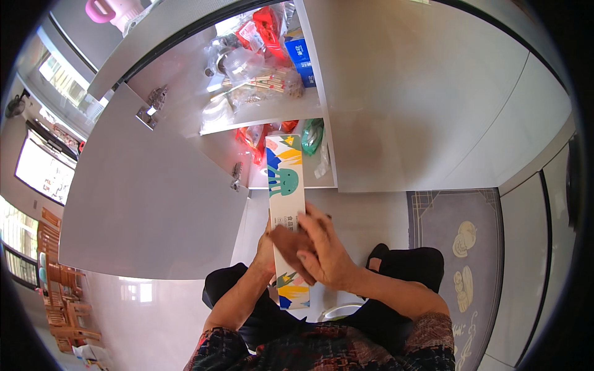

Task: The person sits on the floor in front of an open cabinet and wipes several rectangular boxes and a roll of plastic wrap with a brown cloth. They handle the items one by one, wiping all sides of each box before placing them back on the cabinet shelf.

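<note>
A long, narrow cardboard box (286, 201) printed with a green octopus and colourful shapes reaches from above my lap to the lower compartment of a white cabinet. It bears writing. My left hand (265, 250) grips the box along its left side, with most of the fingers hidden behind it. In my right hand (332, 257) is a folded brown cloth (293, 252), lying against the face of the box. Some of my right fingers reach over the box's right edge.
Plastic bags, bundled chopsticks (267, 83) and blue boxes (300, 60) fill the upper shelf (278, 116). Red bags (253, 141) and a green bag (313, 137) lie below. The cabinet door (153, 199) stands open at left. A grey mat (438, 218) and a metal-rimmed basin (341, 310) are on the floor.
</note>
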The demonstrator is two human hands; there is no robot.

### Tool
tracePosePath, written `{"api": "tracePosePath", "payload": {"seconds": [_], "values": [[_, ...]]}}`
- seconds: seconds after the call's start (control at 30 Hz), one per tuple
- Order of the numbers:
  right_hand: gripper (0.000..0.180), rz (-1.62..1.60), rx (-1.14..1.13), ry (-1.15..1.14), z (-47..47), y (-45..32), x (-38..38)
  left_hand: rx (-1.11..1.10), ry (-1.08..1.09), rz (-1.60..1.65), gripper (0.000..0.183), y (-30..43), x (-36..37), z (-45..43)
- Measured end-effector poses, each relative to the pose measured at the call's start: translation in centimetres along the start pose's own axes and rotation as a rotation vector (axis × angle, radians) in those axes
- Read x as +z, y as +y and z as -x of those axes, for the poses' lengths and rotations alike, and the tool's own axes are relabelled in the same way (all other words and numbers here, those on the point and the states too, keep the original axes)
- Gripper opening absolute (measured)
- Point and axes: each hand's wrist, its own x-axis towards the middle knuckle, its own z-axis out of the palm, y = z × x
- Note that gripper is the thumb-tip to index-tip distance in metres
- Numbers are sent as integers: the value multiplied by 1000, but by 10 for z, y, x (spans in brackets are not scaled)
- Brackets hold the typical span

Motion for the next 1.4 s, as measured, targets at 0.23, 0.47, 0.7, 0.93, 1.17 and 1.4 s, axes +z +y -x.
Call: {"api": "tracePosePath", "payload": {"seconds": [0.23,0.47,0.7,0.93,1.17,1.4], "values": [[42,-57,139,466,-53,10,-27,-215,-174,-143,45,-16,-2,4],[44,-612,406,599,-62,32,-35,-276,-188,-143,54,-21,7,-4],[61,-256,354,225,-42,40,11,36,213,-85,59,-7,-6,-24],[75,-343,437,-23,-11,35,23,234,257,-258,48,15,-26,-27],[71,-166,274,-58,-15,25,17,567,377,-662,43,10,-7,-16],[71,215,96,-11,-3,21,30,335,137,-373,49,16,2,-5]]}}
